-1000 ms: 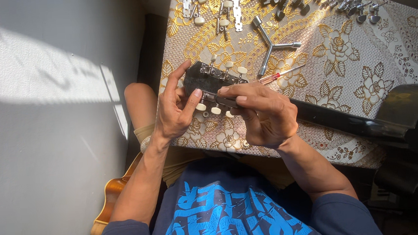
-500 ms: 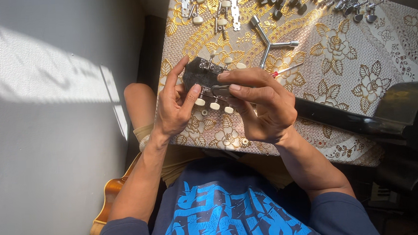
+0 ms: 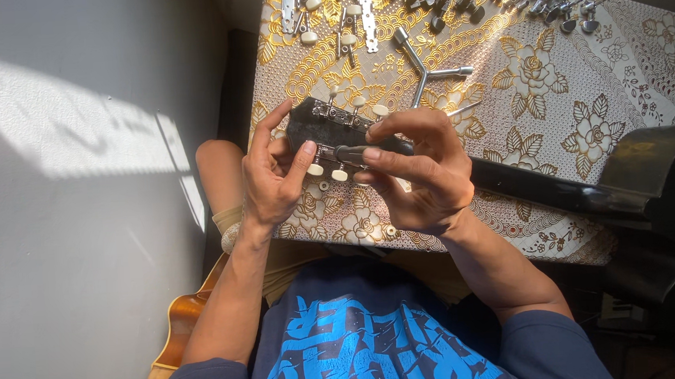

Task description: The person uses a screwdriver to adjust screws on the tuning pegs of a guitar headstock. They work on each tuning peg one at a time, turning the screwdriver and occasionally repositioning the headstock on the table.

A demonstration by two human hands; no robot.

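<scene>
While the left hand (image 3: pixel 274 178) curls round the end of the black guitar headstock (image 3: pixel 326 128), thumb and fingers closed on its edge, the right hand (image 3: pixel 414 173) pinches a dark-handled tool (image 3: pixel 363 153) against the headstock's near side, just beside the cream tuner buttons (image 3: pixel 329 172). The headstock lies over the near left part of the table, its black neck (image 3: pixel 540 189) running off to the right under the right hand. The table wears a gold-and-white floral cloth (image 3: pixel 550 91) (roses and scallop patterns). Just beyond the hands lies a three-armed metal wrench (image 3: pixel 424 71); along the far edge sit rows of loose tuning machines (image 3: pixel 358 9). A light brown guitar body (image 3: pixel 178 332) rests below, beside the person's left elbow.
</scene>
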